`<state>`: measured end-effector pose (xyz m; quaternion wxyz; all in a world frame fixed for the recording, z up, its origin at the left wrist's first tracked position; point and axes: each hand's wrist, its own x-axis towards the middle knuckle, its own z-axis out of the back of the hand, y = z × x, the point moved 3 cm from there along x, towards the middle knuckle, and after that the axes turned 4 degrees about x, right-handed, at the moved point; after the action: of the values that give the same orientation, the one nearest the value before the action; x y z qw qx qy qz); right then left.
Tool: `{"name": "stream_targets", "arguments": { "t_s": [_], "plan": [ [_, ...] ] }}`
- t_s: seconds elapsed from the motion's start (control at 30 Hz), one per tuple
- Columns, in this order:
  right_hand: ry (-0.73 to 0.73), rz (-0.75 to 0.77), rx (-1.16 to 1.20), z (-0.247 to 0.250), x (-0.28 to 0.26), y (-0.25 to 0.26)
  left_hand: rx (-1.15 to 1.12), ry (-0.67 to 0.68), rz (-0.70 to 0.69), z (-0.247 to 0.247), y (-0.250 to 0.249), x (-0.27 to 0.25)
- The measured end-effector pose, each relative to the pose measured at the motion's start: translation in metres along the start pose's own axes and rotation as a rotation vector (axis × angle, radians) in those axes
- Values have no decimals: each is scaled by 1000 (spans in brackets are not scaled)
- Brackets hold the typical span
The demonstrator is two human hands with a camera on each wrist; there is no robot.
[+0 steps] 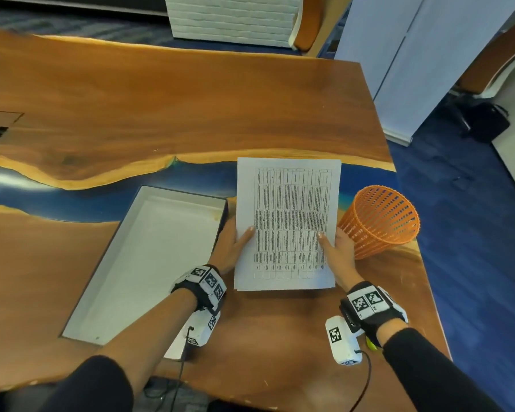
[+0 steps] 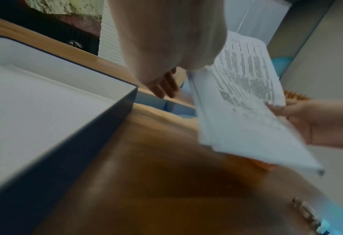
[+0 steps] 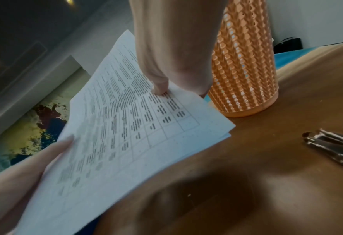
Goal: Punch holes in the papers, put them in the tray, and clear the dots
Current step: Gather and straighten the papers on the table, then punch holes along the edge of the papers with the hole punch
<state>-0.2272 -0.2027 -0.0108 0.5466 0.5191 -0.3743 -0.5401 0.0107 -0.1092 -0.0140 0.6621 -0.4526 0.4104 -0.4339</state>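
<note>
Both hands, left hand and right hand, pinch the printed white paper stack, white rectangular tray at nine o'clock unfilled, punching unconfirmed.

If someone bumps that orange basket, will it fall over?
Probably easily. The orange basket looks like thin, hole-filled plastic, so likely light. It stands on its narrower base near the table edge, so a bump might tip it or send it off.

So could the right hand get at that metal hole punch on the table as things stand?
Probably not yet. The right hand grips the papers together with the left hand. The hole punch lies on bare table beside it, nothing between, so once it lets go the reach looks easy.
</note>
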Motion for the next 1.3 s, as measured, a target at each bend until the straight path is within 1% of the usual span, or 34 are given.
{"name": "stream_targets", "arguments": {
  "t_s": [0.03, 0.07, 0.17, 0.23, 0.27, 0.37, 0.47, 0.6, 0.7, 0.8, 0.9, 1.0, 1.03, 1.1, 1.13, 1.2, 1.23, 1.3],
  "plan": [
    [3, -1, 19, -1, 0, 1, -84, 8, -7, -4, -7, -1],
    [0, 1, 47, -2, 0, 2, -111, -24, -14, -6, -15, -2],
    [1, 33, 127, -5, -3, 10, -99, -189, -128, -5, -27, -3],
    [-5, 63, 157, -9, -6, 15, -79, -276, -158, -2, -27, -3],
    [-11, 82, 165, -11, -7, 16, -79, -293, -156, -1, -25, -3],
    [-8, 126, 171, -19, -13, 19, -86, -280, -172, -4, -21, -8],
    [-4, 122, 171, -25, -19, 16, -100, -241, -131, -8, -13, -15],
    [-26, 57, 196, -28, -24, 7, -111, -192, -70, -11, 1, -20],
    [-45, 15, 152, -24, -21, 2, -155, -163, -26, -9, 3, -21],
    [-20, -7, 73, -14, -17, -6, -149, -118, 15, -5, 5, -21],
    [36, -70, -45, -5, -21, -16, -135, 22, 33, -8, 13, -21],
    [96, -131, -175, 7, -37, -29, -158, 122, 62, -15, 19, -29],
    [94, -142, -248, 12, -44, -35, -174, 137, 67, -17, 22, -32],
    [7, -194, -477, 26, -58, -49, -201, 130, 81, -19, 29, -37],
    [-52, -263, -619, 34, -65, -56, -220, 122, 97, -20, 32, -41],
    [-139, -463, -835, 49, -79, -68, -239, 102, 108, -20, 32, -46],
    [-166, -555, -883, 55, -86, -73, -232, 94, 107, -20, 33, -47],
    [-194, -673, -904, 65, -98, -80, -226, 78, 119, -20, 36, -47]
  ]
}}
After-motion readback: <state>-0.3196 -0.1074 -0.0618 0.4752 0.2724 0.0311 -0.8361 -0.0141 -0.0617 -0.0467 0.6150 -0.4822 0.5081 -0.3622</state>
